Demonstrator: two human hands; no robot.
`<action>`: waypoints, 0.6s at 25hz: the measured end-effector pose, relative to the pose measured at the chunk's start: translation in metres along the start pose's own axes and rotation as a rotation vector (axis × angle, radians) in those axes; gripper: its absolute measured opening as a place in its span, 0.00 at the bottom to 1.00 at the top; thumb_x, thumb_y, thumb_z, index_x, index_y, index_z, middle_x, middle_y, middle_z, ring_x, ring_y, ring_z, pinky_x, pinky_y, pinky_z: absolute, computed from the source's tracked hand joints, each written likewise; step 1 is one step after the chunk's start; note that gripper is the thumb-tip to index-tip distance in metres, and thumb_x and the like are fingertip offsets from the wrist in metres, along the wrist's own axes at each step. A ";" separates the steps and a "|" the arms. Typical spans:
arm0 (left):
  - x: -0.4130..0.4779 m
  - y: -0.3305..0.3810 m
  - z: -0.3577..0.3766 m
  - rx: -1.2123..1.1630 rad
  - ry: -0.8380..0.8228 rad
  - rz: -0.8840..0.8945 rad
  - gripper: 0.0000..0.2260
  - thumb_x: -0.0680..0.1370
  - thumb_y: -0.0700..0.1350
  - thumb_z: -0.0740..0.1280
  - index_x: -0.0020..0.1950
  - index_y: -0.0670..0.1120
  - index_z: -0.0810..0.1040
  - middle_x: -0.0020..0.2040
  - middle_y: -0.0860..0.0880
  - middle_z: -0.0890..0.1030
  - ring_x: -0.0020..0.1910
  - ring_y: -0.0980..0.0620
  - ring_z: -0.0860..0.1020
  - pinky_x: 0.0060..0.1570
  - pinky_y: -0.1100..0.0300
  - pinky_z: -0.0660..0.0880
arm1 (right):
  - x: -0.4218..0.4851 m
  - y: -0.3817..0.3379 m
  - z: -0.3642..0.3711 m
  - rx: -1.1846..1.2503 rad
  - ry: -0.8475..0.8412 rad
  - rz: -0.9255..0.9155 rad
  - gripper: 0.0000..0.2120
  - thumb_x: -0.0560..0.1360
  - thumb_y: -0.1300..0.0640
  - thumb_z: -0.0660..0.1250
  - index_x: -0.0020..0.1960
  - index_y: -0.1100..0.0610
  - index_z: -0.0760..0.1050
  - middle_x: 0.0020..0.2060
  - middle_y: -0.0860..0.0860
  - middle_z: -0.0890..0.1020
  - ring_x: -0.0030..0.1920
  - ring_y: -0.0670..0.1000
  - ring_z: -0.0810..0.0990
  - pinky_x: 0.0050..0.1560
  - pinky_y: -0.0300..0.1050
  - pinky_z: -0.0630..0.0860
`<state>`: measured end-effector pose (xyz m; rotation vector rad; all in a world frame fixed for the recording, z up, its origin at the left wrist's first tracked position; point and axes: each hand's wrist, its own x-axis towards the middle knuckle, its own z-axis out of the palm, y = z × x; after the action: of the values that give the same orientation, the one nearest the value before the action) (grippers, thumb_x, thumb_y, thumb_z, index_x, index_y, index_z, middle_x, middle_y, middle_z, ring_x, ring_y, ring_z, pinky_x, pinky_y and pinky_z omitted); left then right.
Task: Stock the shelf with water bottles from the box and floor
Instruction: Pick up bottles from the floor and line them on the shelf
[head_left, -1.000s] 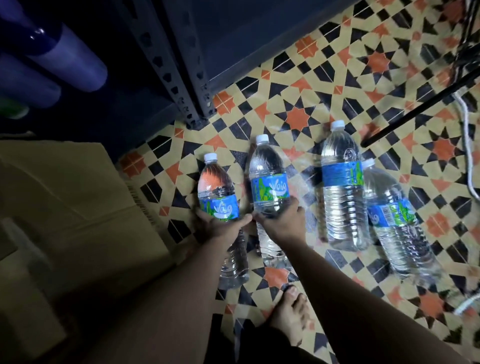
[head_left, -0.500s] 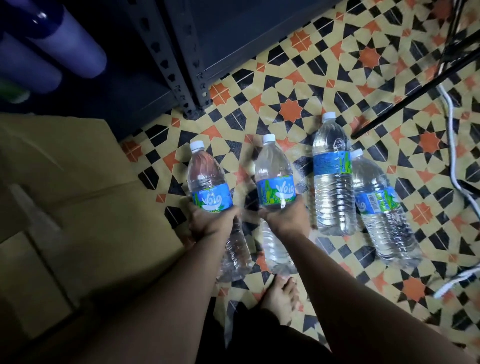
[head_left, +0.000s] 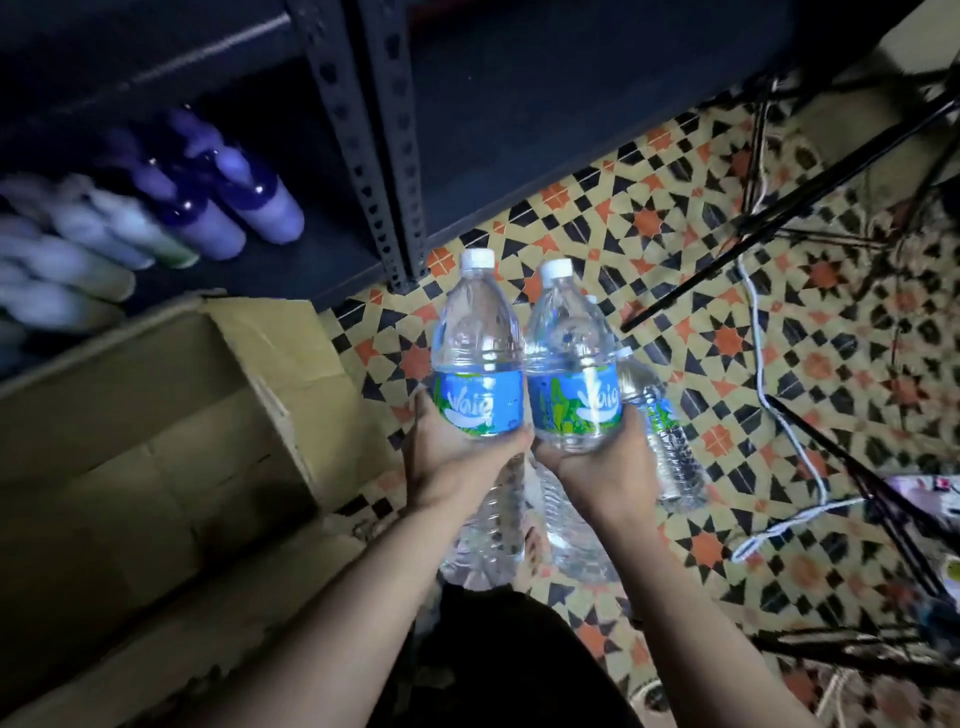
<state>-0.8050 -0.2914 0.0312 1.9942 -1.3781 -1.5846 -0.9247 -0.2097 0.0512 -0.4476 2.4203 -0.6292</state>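
Observation:
Two clear water bottles with blue labels and white caps are held up side by side above the floor. My left hand grips the left bottle around its middle. My right hand grips the right bottle the same way. Behind the right bottle, another water bottle lies on the patterned tile floor; a further one is mostly hidden. The dark metal shelf stands at the top, with its low board at the upper left.
An open cardboard box sits on the floor at the left. Purple and white-green bottles lie on the low shelf board. Black tripod legs and a white cable cross the floor at the right.
Both hands have lifted their bottles off the floor and raised them toward the shelf. The view has tilted up, showing more of the shelf and the box.

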 end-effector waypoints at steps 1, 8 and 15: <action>-0.013 0.017 -0.015 -0.011 0.015 0.021 0.36 0.48 0.57 0.81 0.52 0.53 0.72 0.46 0.56 0.84 0.45 0.53 0.84 0.49 0.54 0.81 | -0.012 -0.018 -0.012 0.032 0.002 -0.033 0.40 0.56 0.39 0.79 0.61 0.55 0.69 0.48 0.48 0.80 0.48 0.52 0.79 0.45 0.46 0.75; -0.139 0.148 -0.189 -0.110 0.191 0.194 0.30 0.57 0.41 0.85 0.53 0.48 0.74 0.44 0.60 0.81 0.37 0.74 0.78 0.35 0.78 0.70 | -0.146 -0.180 -0.103 0.256 -0.054 -0.276 0.33 0.56 0.49 0.83 0.56 0.47 0.72 0.46 0.38 0.81 0.45 0.33 0.79 0.40 0.24 0.71; -0.254 0.239 -0.345 -0.192 0.484 0.360 0.35 0.53 0.54 0.83 0.56 0.54 0.74 0.47 0.61 0.82 0.45 0.66 0.80 0.46 0.66 0.76 | -0.288 -0.326 -0.174 0.398 -0.085 -0.557 0.34 0.57 0.45 0.83 0.59 0.48 0.73 0.48 0.39 0.81 0.47 0.36 0.80 0.46 0.29 0.74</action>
<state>-0.6223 -0.3377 0.4845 1.7384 -1.2441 -0.9563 -0.7563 -0.2946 0.4802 -0.9600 2.0117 -1.2672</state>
